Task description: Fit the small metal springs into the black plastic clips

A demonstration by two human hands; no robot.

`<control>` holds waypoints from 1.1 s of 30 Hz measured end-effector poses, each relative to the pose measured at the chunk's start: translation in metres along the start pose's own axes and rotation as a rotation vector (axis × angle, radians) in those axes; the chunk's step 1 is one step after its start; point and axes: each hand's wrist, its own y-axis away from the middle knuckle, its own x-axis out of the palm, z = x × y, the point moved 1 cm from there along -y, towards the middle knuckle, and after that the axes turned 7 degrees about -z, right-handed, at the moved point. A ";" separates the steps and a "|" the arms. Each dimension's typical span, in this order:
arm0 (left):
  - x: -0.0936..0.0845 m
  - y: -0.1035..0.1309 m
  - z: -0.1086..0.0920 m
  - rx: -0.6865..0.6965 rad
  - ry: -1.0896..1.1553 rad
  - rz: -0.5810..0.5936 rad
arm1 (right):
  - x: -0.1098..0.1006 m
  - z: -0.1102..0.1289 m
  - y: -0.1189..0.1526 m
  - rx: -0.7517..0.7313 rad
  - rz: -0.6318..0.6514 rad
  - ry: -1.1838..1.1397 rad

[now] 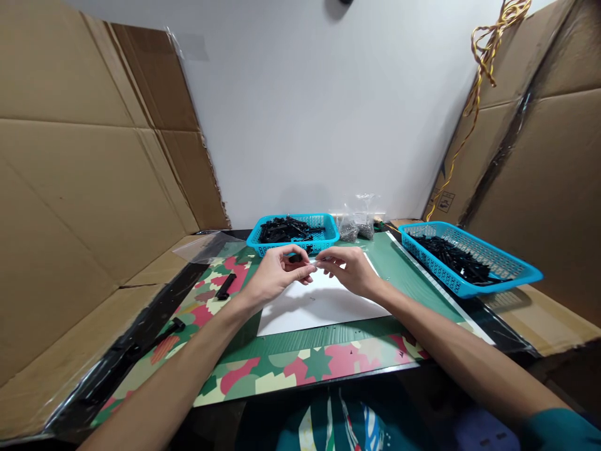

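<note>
My left hand [280, 274] is closed over the white sheet [319, 304], thumb and fingers pinched round a small black plastic part [295, 257], mostly hidden by the fingers. Opposite it, my right hand [350, 268] is closed in a pinch, its fingertips touching or nearly touching those of the left. What lies between the right fingertips is too small to name. A tiny thin piece [312, 299] rests on the sheet below the hands.
Behind the hands stands a blue basket [292, 249] of black parts, beside bags of small pieces [364, 228]. Another blue basket [511, 280] with black parts is at right. Two black parts lie at left, one a bar [226, 286]. Cardboard walls [70, 169] flank the table.
</note>
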 end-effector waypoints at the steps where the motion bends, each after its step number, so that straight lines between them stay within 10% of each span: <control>1: 0.000 0.000 0.000 0.014 0.003 -0.011 | 0.000 0.000 0.000 0.006 0.006 -0.011; 13: 0.002 -0.003 0.007 0.130 0.005 -0.103 | 0.002 0.009 -0.001 0.160 -0.037 -0.312; 33: 0.005 0.000 0.009 0.163 -0.087 -0.093 | 0.006 0.003 0.003 0.104 0.079 -0.150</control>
